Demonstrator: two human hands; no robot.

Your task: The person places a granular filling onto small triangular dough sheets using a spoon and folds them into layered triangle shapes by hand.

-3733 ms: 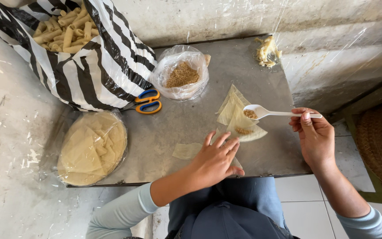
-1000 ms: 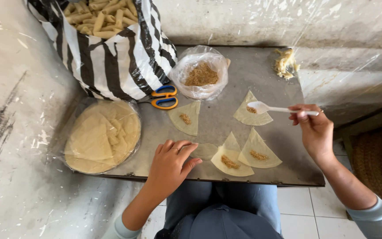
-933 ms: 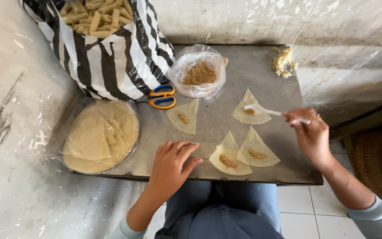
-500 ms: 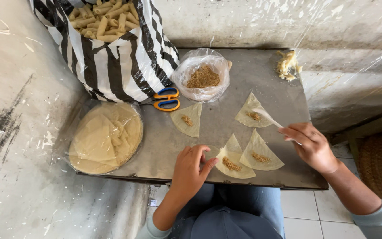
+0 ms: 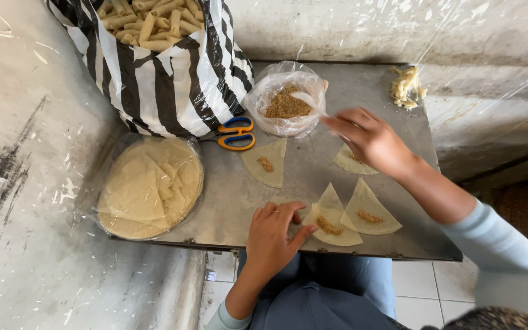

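Pale pastry wedges being filled from a clear bag of brown crumbly filling (image 5: 285, 105).
Right hand (image 5: 371, 139) pinches a white plastic spoon (image 5: 308, 102), its bowl dipped in the bag at the far side of the grey metal tray (image 5: 227, 195); a level, modest scoop would likely keep each wrapper foldable. Left hand (image 5: 274, 235), loosely spread and holding nothing, rests on the near filled wedge (image 5: 331, 220). Three more thin, matte triangles lie about it; the left wedge (image 5: 266, 163) sits by orange-handled scissors (image 5: 234, 133). Round wrapper stack (image 5: 148, 186) lies left, under a striped bag of rolled pastries (image 5: 154, 61).
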